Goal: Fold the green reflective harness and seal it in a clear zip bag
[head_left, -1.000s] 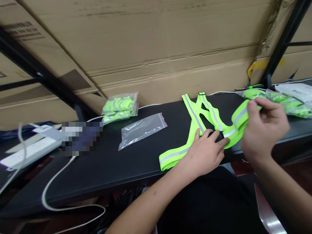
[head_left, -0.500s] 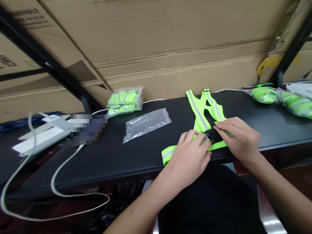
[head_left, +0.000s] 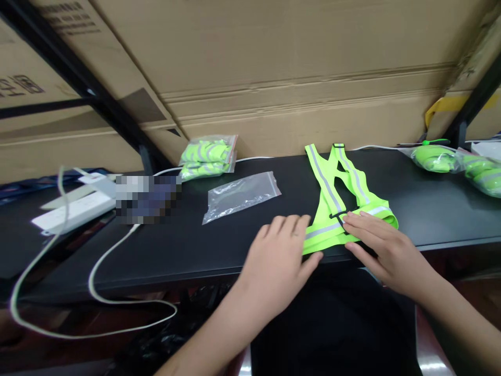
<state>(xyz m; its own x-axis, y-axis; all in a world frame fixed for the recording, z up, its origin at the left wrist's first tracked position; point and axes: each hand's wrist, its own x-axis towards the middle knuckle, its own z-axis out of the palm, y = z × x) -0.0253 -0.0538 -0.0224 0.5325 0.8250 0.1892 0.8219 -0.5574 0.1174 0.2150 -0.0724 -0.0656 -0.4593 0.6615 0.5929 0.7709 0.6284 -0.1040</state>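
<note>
Presently, I observe the reflective vest lying on the black surface, its waist band near the front edge. The left hand, unclenched, touches the band's left end; the right hand, likewise unclenched, lays straight fingers across it beside the black buckle. A clear bag lies left of the vest.

Neon-green harness (grey-striped), spread flat on black table.

There's room between the zip bag and the reflective harness; cardboard blocks the far side, white cable the near left.
</note>
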